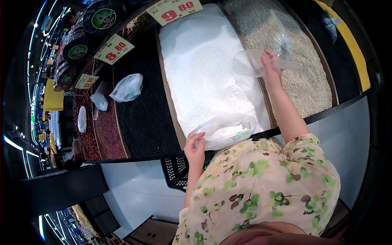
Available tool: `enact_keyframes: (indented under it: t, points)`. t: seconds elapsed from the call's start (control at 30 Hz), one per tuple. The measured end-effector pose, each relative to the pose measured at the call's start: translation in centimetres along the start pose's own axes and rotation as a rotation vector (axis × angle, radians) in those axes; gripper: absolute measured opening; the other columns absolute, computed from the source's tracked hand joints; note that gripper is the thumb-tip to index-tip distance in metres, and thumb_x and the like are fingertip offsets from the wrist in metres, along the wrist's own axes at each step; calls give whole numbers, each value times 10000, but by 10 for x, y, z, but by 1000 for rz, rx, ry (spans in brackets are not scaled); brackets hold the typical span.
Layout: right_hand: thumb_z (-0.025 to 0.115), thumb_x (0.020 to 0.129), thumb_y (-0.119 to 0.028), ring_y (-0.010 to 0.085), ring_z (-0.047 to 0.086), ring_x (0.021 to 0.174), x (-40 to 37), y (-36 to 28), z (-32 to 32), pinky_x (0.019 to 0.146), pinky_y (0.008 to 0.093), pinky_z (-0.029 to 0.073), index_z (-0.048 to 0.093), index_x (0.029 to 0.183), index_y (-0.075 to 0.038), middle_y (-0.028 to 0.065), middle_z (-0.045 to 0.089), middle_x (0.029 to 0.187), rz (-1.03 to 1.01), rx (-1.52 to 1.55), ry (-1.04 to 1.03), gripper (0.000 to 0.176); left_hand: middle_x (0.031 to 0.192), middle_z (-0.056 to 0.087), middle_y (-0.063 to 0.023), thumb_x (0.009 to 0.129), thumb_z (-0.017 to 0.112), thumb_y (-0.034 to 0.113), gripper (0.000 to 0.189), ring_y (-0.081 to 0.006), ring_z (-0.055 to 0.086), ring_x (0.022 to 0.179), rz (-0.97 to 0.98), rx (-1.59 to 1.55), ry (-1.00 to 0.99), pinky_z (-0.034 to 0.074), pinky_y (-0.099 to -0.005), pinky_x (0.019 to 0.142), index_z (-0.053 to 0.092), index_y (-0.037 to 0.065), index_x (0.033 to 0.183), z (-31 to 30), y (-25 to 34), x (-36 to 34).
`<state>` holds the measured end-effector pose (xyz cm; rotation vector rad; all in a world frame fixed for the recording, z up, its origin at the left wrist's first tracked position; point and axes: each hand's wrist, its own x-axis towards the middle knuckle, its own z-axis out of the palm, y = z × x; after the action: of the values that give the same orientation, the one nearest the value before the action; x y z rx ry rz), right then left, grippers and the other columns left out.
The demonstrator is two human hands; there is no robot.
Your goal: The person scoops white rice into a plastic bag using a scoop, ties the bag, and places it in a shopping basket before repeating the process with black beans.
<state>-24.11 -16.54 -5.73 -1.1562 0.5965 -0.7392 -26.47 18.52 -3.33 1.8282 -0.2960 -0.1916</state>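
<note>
Near the front edge of the bin of white grain (196,61), my left hand (194,146) pinches the rim of a clear plastic bag (224,132). The bag's mouth is spread wide and it rests over the grain. My right hand (271,69) is closed round a clear plastic scoop (249,63), above the divider between the white grain and the beige grain (306,87). The scoop's blade points left over the white grain, and its handle sticks out to the right. Whether the scoop holds any grain, I cannot tell.
Left of the white grain are bins of black beans (143,118), small reddish beans (109,134) and darker red ones. Plastic bags (127,87) lie on several bins. Price signs (174,10) stand along the back. A yellow strip (347,49) edges the right side.
</note>
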Motion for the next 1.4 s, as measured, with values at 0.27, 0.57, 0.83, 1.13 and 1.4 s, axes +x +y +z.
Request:
enact_keyframes:
  t: [0.27,0.57,0.83,1.13,1.4]
  points:
    - [627,879,-301,218,470,1159,24,51,46,973,328,374,451,1296,-104,127,506,1245,100,-38,-132,494,1006,588,-73,818,579,-24,189,-150,522,939,-69,4,18,388,-256,863,651,-19,993,5,-3,-1]
    - [574,918,-312,206,457,1161,22,60,48,920,346,400,457,1290,-97,106,502,1250,267,221,-90,446,1035,590,-85,832,586,-16,208,-172,529,997,-145,-17,27,380,-271,911,635,-26,1034,7,-2,-8]
    - [439,966,-379,271,451,1194,9,50,26,926,441,409,409,1333,-105,142,478,1295,442,342,-85,459,1079,592,-97,831,615,10,242,-181,527,1038,-161,-21,15,374,-288,947,620,-21,1071,13,-1,-7]
    - [376,962,-419,319,398,1252,-16,20,12,1036,508,342,385,1348,-78,167,466,1307,481,372,-158,515,1146,572,-108,816,630,5,356,-157,532,1025,-170,1,-31,418,-269,899,573,-21,1166,13,-11,-12]
    - [388,953,-398,287,460,1184,-43,0,-13,995,462,387,423,1304,-53,163,545,1199,473,353,-238,493,1216,533,-122,761,582,-80,518,-181,537,1076,-271,-251,-86,460,-285,894,507,-6,1267,14,-3,-5]
